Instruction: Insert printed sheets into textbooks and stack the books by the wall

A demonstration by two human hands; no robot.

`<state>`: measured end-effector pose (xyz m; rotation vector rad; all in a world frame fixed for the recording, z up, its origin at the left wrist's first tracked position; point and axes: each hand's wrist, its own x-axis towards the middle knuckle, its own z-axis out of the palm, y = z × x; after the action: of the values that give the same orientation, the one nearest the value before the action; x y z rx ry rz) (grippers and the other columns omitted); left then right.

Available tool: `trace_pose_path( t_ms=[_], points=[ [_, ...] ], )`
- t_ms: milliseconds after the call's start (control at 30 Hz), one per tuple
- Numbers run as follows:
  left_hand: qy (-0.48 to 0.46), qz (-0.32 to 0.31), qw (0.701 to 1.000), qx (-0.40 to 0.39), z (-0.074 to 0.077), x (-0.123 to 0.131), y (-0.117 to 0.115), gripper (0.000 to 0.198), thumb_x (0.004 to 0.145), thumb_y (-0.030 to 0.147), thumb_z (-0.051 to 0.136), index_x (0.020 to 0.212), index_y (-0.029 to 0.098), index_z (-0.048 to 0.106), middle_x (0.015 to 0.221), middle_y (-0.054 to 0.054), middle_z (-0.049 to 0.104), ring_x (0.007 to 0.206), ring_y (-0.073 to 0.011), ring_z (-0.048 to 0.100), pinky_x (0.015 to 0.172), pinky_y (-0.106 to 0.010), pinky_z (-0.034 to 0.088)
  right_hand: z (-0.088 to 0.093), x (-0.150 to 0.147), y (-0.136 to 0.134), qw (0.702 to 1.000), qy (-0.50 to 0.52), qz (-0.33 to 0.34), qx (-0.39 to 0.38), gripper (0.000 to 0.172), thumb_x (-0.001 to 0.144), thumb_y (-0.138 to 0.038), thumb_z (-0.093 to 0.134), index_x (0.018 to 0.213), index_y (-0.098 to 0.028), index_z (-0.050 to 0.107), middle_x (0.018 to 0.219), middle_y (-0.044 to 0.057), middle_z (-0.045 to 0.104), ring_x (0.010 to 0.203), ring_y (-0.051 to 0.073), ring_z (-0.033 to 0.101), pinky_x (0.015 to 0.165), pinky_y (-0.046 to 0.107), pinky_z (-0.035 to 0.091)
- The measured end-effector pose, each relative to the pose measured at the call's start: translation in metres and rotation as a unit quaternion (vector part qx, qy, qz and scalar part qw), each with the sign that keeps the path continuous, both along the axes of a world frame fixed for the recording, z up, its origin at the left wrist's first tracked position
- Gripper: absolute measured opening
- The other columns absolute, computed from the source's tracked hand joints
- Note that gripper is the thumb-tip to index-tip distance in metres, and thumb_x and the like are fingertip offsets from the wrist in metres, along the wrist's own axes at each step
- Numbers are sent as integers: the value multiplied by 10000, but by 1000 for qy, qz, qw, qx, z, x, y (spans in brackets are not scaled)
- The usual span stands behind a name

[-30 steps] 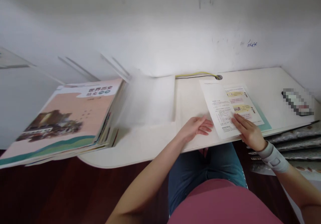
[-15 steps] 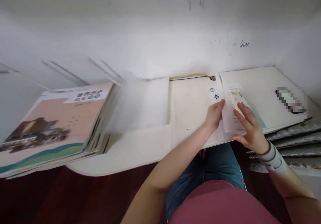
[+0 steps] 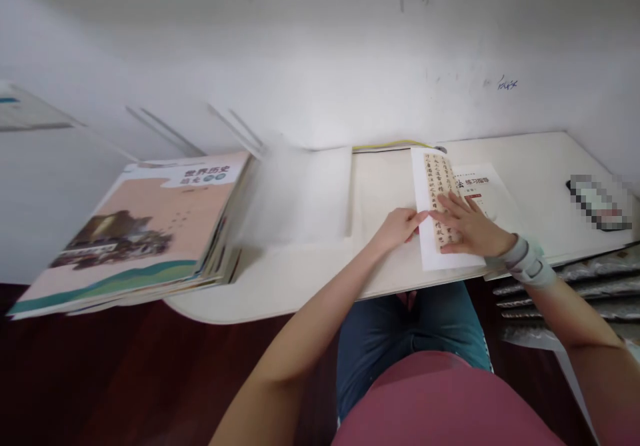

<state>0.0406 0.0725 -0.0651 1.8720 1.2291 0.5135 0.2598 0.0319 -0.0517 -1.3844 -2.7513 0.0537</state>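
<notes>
A thin calligraphy booklet (image 3: 430, 253) lies opened on the white desk. Its turned leaf has a tan strip of brush-written characters, and a title page (image 3: 483, 179) with printed Chinese characters shows to the right. At the leaf's left edge, my left hand (image 3: 397, 228) is closed, thumb and fingers pinching the paper. My right hand (image 3: 473, 227) lies across the strip, fingers spread and palm down, covering part of the writing. A grey band is around my right wrist.
To the left, a stack of textbooks (image 3: 150, 213) overhangs the front edge of the desk (image 3: 295, 286). A whitish, blurred flat object (image 3: 305, 193) lies beside it. A phone (image 3: 597, 203) rests at the far right, and plastic-wrapped layers (image 3: 595, 289) are below the desk.
The leaf has turned over leftward, showing the calligraphy strip and title page. My left hand has moved to its outer edge, and my right hand has come down flat on it. The view has shifted slightly.
</notes>
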Motion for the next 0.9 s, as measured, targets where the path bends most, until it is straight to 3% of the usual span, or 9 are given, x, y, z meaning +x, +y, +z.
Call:
trace_pose_path(
  t_ms=[100, 167, 233, 333, 433, 600, 900],
  points=[
    [104, 15, 985, 139, -10, -33, -1, 522, 840, 622, 433, 877, 156, 665, 887, -110, 699, 852, -243, 645, 773, -342, 473, -16, -19, 6, 999, -32, 8, 4, 721, 822, -582, 528, 1422, -218, 366, 1532, 155, 222, 1402, 374, 147, 1061, 612, 190],
    [151, -29, 967, 204, -21, -52, -3, 602, 805, 621, 500, 1159, 143, 594, 1262, -158, 582, 1196, -295, 510, 967, -387, 402, -23, -26, 5, 999, -42, 12, 20, 682, 825, -567, 533, 1389, -200, 421, 1515, 171, 263, 1392, 379, 182, 1061, 610, 184],
    [198, -98, 950, 220, -32, -67, -6, 768, 763, 649, 541, 1317, 121, 470, 1444, -184, 395, 1362, -318, 306, 1080, -419, 284, -26, -30, 4, 998, -49, 16, 36, 660, 831, -563, 525, 1369, -190, 447, 1502, 180, 289, 1385, 382, 199, 1057, 613, 185],
    [242, -141, 936, 215, -45, -78, -10, 868, 762, 682, 511, 1397, 108, 362, 1497, -195, 279, 1402, -306, 210, 1122, -440, 202, -29, -32, 4, 997, -55, 15, 50, 639, 843, -567, 501, 1348, -177, 471, 1493, 186, 305, 1376, 390, 214, 1045, 623, 194],
    [237, -123, 936, 231, -50, -79, -14, 794, 803, 668, 467, 1385, 134, 388, 1485, -165, 326, 1389, -261, 268, 1129, -427, 201, -30, -35, 4, 997, -58, 10, 52, 625, 853, -568, 480, 1335, -170, 486, 1480, 189, 330, 1366, 391, 240, 1041, 629, 191],
    [205, -96, 938, 261, -49, -77, -20, 632, 851, 603, 460, 1315, 175, 488, 1412, -123, 461, 1331, -229, 386, 1116, -426, 255, -29, -40, 5, 997, -62, 6, 50, 622, 860, -566, 468, 1329, -159, 496, 1457, 200, 366, 1346, 391, 283, 1040, 632, 185],
    [237, -93, 924, 286, -49, -78, -22, 755, 830, 645, 449, 1371, 121, 411, 1438, -160, 413, 1355, -248, 343, 1123, -428, 243, -38, -43, -4, 997, -56, 41, 33, 649, 864, -580, 452, 1353, -154, 458, 1437, 194, 402, 1329, 363, 327, 1053, 609, 173]
  ],
)
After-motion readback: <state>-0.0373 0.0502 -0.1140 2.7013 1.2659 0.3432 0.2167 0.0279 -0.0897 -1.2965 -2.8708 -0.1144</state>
